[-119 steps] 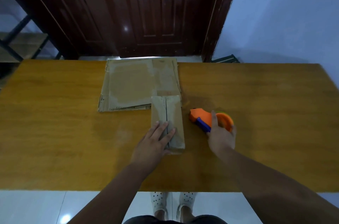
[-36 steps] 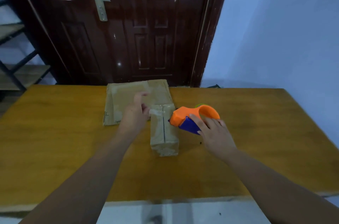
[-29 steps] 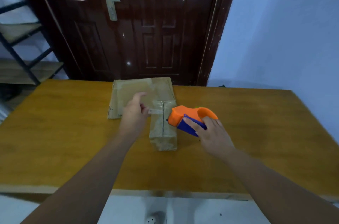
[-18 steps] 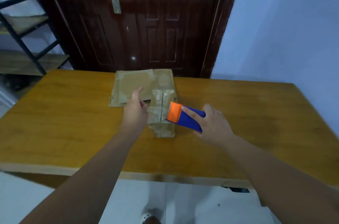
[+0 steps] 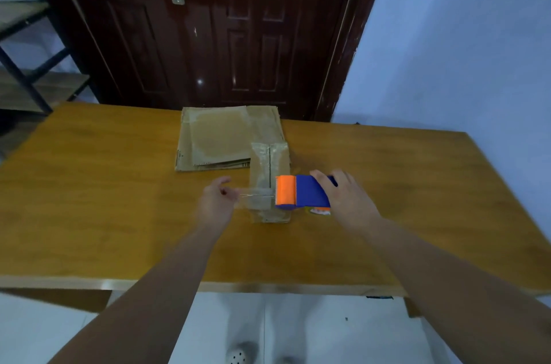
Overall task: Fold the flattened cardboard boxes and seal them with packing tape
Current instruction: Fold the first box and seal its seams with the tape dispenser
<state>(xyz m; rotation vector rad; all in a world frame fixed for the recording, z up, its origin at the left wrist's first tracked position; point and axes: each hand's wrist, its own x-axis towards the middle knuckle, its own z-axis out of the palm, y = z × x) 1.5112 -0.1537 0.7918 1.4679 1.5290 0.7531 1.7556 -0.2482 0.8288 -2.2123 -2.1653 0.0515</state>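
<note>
Pinching clear packing-tape strip [image 5: 257, 195], left hand [image 5: 216, 203] fingers, beside small folded brown cardboard box [image 5: 269, 161], right hand [image 5: 347, 199] fingers gripping orange-and-blue plastic tape dispenser [image 5: 299, 192], yellow wooden worktop [image 5: 119, 199] beneath.

A desk [image 5: 119, 214] spans the view. At its far edge, near the centre, lies a stack of flattened boxes [image 5: 220, 137]. A small folded box [image 5: 269, 160] sits at the stack's near right corner, reaching toward the viewer. Over its near end, a strip of tape [image 5: 256, 193] runs between the left hand [image 5: 216, 204] on the left and the tape dispenser [image 5: 301, 192], held by the right hand [image 5: 348, 199]. Behind the desk stands a door [image 5: 223, 20], a shelf rack [image 5: 35, 86] to its left, a wall [image 5: 462, 35] to its right.
</note>
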